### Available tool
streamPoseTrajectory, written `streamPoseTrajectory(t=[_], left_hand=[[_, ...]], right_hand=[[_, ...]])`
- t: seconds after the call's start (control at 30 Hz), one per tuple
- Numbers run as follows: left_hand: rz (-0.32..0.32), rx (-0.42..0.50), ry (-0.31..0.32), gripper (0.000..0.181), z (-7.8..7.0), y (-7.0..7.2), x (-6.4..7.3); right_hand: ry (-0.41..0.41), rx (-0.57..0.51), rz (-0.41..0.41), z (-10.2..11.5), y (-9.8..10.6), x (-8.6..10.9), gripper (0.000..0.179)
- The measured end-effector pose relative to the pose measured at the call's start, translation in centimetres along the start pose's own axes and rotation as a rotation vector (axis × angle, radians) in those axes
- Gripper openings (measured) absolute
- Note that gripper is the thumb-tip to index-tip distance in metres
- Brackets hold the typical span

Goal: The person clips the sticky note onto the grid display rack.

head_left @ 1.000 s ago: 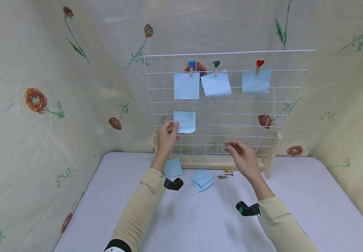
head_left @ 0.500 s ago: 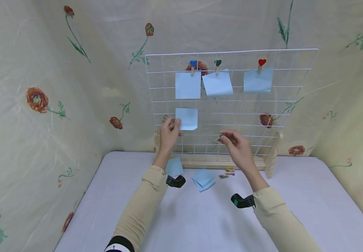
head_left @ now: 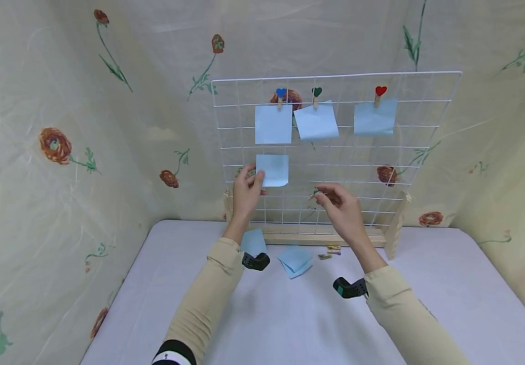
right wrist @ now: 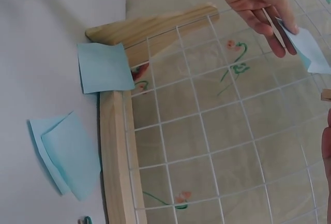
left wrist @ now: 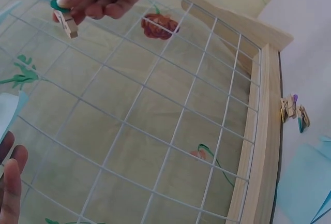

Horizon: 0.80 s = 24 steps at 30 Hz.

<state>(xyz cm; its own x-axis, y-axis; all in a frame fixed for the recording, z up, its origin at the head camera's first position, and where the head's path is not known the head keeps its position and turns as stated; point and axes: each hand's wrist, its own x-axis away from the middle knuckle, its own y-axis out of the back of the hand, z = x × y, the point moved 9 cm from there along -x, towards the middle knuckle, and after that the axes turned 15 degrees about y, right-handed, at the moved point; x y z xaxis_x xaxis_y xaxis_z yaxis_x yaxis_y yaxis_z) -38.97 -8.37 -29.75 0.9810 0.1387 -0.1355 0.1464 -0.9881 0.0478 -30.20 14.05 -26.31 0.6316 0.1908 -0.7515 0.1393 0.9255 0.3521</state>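
My left hand [head_left: 246, 195] pinches a light blue paper square [head_left: 272, 170] by its lower left edge, thumb in front. That square overlaps the lower left part of a white wire grid panel [head_left: 335, 155]. In my right hand [head_left: 343, 210], thumb and fingertips pinch a small wooden clothespin [left wrist: 66, 23] with a green top, to the right of and below the paper. Higher on the grid, three blue papers [head_left: 273, 124] hang from clothespins with a blue heart [head_left: 281, 93], a green heart [head_left: 316, 92] and a red heart [head_left: 380, 90].
The grid stands in a wooden base [head_left: 305, 237] at the back of the white table [head_left: 285, 319]. Before it lie a single blue paper [head_left: 254, 242], a small stack of blue papers [head_left: 295, 260] and several loose clothespins [head_left: 334, 249]. Flower-patterned fabric [head_left: 139, 71] surrounds the table.
The left hand has raised the paper square slightly up the grid. The right hand has moved left and up with the clothespin, closer to the paper.
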Motion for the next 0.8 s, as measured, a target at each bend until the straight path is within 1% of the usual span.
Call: streamPoseTrajectory(t=[0.17, 0.3, 0.4, 0.53, 0.7, 0.8], left_hand=[[-0.006, -0.019, -0.009, 0.038, -0.2, 0.1, -0.1], [-0.018, -0.031, -0.014, 0.041, -0.4, 0.0, -0.2], [-0.013, -0.046, -0.004, 0.043, -0.2, -0.4, -0.3], [0.005, -0.064, 0.016, 0.044, -0.1, -1.0, -0.5], [-0.022, -0.063, 0.003, 0.040, -0.7, -0.7, -0.8], [-0.027, -0.071, -0.005, 0.038, -0.9, -0.5, -0.9]], right_hand=[[-0.002, 0.009, 0.012, 0.2, -0.3, -0.3, 0.025], [0.016, 0.025, 0.023, 0.8, -0.5, -0.9, 0.025], [0.023, 0.025, 0.037, 1.0, -0.5, -1.0, 0.025], [0.037, 0.025, 0.033, 1.2, -0.2, -1.1, 0.023], [0.074, 0.044, 0.039, 1.5, -0.4, -1.6, 0.023], [0.083, 0.067, 0.035, 1.5, -0.5, -2.0, 0.023]])
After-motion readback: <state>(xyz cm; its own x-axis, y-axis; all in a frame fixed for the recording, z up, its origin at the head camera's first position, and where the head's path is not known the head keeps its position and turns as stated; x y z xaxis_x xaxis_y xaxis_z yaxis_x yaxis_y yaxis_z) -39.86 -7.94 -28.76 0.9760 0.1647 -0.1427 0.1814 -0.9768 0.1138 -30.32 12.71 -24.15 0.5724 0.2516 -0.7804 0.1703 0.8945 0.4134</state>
